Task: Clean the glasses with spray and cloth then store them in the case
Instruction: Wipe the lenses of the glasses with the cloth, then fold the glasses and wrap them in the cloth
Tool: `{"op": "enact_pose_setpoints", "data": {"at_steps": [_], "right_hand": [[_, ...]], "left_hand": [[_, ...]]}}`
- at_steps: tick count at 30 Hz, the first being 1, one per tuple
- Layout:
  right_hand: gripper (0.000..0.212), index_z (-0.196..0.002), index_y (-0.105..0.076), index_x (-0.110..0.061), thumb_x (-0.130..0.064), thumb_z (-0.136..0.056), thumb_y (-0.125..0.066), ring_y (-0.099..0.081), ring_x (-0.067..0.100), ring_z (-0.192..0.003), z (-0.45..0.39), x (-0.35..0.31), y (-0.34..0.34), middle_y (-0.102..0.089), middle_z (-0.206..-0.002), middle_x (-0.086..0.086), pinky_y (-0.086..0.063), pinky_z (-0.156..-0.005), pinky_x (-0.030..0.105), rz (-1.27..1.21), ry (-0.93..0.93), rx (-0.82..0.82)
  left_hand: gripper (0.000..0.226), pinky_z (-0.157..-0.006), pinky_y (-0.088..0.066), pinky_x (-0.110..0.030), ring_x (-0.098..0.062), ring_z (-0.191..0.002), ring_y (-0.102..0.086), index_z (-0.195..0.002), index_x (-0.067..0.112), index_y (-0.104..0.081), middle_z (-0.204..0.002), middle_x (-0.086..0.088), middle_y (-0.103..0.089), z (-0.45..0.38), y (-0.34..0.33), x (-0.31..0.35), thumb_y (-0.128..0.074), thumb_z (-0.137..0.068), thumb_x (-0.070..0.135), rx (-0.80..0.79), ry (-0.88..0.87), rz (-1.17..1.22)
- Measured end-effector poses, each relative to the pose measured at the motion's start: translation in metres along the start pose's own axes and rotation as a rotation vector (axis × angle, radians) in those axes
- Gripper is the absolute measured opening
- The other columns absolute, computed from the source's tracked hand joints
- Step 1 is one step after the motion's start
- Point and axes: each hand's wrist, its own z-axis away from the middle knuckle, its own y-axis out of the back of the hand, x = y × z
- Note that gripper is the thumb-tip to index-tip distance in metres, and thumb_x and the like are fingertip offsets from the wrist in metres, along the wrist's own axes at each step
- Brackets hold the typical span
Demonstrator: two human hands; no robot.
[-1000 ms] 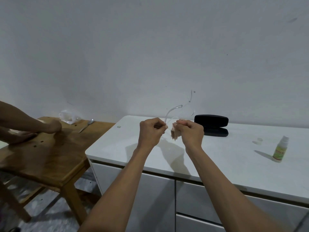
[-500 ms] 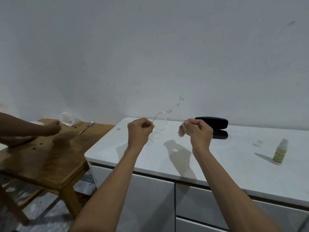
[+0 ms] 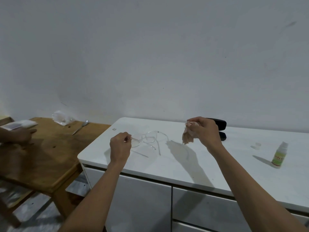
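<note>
Clear-framed glasses (image 3: 150,139) lie low over the white cabinet top (image 3: 192,164), their temples unfolded. My left hand (image 3: 119,147) pinches the left end of the frame. My right hand (image 3: 203,130) is raised to the right of them and grips a crumpled beige cloth (image 3: 188,138) that hangs below the fingers. The black glasses case (image 3: 220,125) stands open behind my right hand, partly hidden by it. A small spray bottle (image 3: 279,155) with a green label stands upright at the right, its clear cap (image 3: 256,145) lying a little to its left.
A wooden table (image 3: 41,151) adjoins the cabinet on the left. Another person's hand (image 3: 21,135) rests on it near a white booklet (image 3: 18,125). A plastic bag (image 3: 61,118) and a knife (image 3: 80,128) lie at its back. The wall runs close behind.
My hands have moved apart. The left has lowered the glasses down to the cabinet top, and the right has carried the cloth away to the right.
</note>
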Motion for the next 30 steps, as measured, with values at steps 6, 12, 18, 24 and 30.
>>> {"op": "enact_pose_setpoints", "data": {"at_steps": [6, 12, 18, 24, 30], "right_hand": [[0.005, -0.089, -0.077, -0.014, -0.016, -0.088, -0.074, -0.071, 0.024, -0.062, -0.009, 0.008, 0.0, -0.075, -0.066, 0.013, -0.052, -0.064, 0.029, 0.126, -0.016, -0.005], [0.006, -0.082, -0.082, -0.023, -0.026, -0.078, -0.079, -0.072, 0.016, -0.069, -0.015, 0.01, -0.006, -0.077, -0.072, 0.003, -0.056, -0.071, 0.028, 0.276, -0.002, 0.017], [0.002, -0.071, -0.081, -0.041, -0.041, -0.069, -0.08, -0.071, 0.026, -0.087, -0.016, 0.003, -0.007, -0.074, -0.081, 0.001, -0.059, -0.083, 0.041, 0.332, 0.043, 0.084], [0.016, -0.084, -0.084, -0.036, -0.048, -0.074, -0.079, -0.073, 0.027, -0.096, -0.017, -0.007, 0.003, -0.078, -0.09, 0.002, -0.061, -0.08, 0.034, 0.307, 0.036, 0.083], [0.012, -0.096, -0.084, -0.019, -0.026, -0.088, -0.079, -0.075, 0.025, -0.086, -0.014, -0.025, 0.009, -0.08, -0.087, -0.004, -0.05, -0.051, 0.011, 0.24, 0.025, 0.028]], "left_hand": [[0.009, -0.072, -0.053, -0.028, -0.027, -0.075, -0.071, -0.087, -0.002, -0.076, -0.085, -0.015, -0.076, -0.002, 0.0, -0.013, -0.074, -0.081, -0.009, -0.029, 0.003, -0.064], [0.014, -0.072, -0.056, -0.031, -0.027, -0.076, -0.069, -0.09, -0.002, -0.074, -0.087, -0.014, -0.074, -0.001, 0.004, -0.019, -0.071, -0.081, -0.012, -0.103, -0.071, -0.104], [0.017, -0.072, -0.05, -0.027, -0.028, -0.078, -0.069, -0.095, 0.001, -0.071, -0.091, -0.013, -0.073, 0.001, 0.007, -0.023, -0.066, -0.085, -0.012, -0.176, -0.134, -0.158], [0.056, -0.1, -0.048, -0.035, -0.03, -0.13, -0.053, -0.13, 0.01, -0.062, -0.141, -0.012, -0.057, 0.005, 0.015, -0.012, -0.056, -0.08, -0.016, -0.208, -0.162, -0.206], [0.023, -0.09, -0.053, -0.036, -0.019, -0.1, -0.066, -0.108, 0.014, -0.072, -0.106, -0.001, -0.074, -0.009, 0.004, 0.08, -0.07, -0.085, 0.01, -0.102, -0.244, 0.048]]}}
